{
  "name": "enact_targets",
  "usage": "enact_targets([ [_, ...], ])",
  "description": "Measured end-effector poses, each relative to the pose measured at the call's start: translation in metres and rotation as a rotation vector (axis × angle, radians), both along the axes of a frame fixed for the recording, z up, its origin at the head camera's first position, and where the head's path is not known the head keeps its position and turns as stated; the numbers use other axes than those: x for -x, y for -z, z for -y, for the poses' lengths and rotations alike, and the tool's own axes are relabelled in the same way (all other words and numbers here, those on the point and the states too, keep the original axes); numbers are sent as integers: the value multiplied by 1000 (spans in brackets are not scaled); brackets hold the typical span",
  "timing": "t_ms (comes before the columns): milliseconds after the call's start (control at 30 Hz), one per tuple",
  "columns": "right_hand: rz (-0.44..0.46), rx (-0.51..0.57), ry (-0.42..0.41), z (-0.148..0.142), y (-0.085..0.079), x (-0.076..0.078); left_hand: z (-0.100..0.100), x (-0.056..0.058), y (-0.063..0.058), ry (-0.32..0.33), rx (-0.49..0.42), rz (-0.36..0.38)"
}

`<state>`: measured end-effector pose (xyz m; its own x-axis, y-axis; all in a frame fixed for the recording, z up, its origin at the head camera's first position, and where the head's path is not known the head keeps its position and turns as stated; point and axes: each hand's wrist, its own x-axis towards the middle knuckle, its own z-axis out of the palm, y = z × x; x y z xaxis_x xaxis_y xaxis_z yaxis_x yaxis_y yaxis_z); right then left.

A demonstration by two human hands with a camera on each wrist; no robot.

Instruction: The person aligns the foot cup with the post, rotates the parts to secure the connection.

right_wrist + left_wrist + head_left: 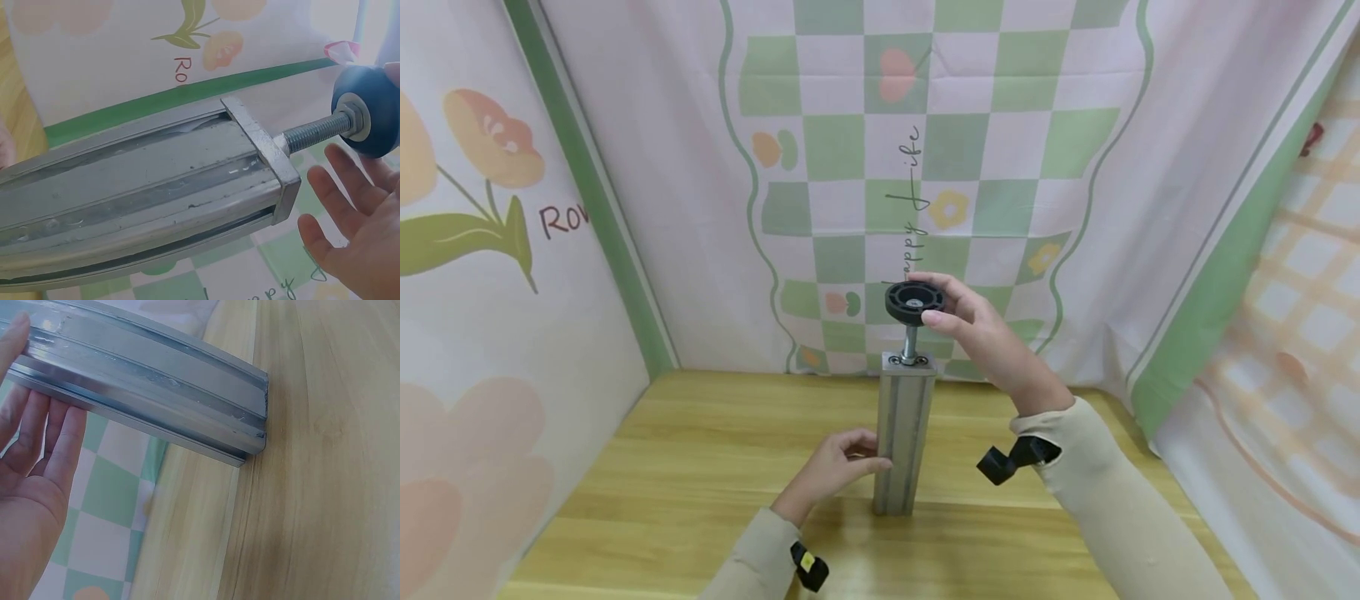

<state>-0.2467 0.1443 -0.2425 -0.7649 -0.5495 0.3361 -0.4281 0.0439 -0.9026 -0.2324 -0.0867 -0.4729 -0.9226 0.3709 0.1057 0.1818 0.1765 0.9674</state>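
An aluminium profile [904, 442] stands upright on the wooden table. A metal end plate [265, 159] caps its top, and a threaded rod [315, 132] rises from that plate. On the rod's upper end sits a round black levelling foot [913, 317], a nut [355, 117] under it. My left hand [831, 467] holds the profile at its lower half, thumb on the near face and fingers at the side. My right hand [981, 329] grips the black foot's rim between thumb and fingers; in the right wrist view the other fingers are spread below it.
The wooden table [715, 450] meets a printed curtain [835, 150] behind the profile. More curtains hang at the left [602, 333] and right [1262, 400]. Black camera mounts [1000, 464] are strapped on both wrists.
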Motion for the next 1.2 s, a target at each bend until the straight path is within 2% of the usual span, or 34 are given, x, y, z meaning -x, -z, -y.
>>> enact_targets([
  [200, 31, 19, 109, 5, 0, -5, 0, -1, -1, 7, -16, 6],
  [467, 27, 24, 243, 17, -2, -13, 0, -1, 0, 0, -15, 3],
  [633, -15, 7, 328, 23, -1, -16, -1, -1, -1, -2, -12, 3],
  [733, -53, 7, 346, 24, 0, -17, -1, -1, 0, 0, -15, 3],
  [867, -94, 52, 294, 21, 2, -16, -1, -1, 0, 1, -15, 5],
  [1033, -168, 43, 150, 14, 4, -10, -1, -1, 1, 0, -14, -1],
  [1200, -106, 105, -67, 8, 5, 4, -1, -1, 1, 0, -18, 1],
])
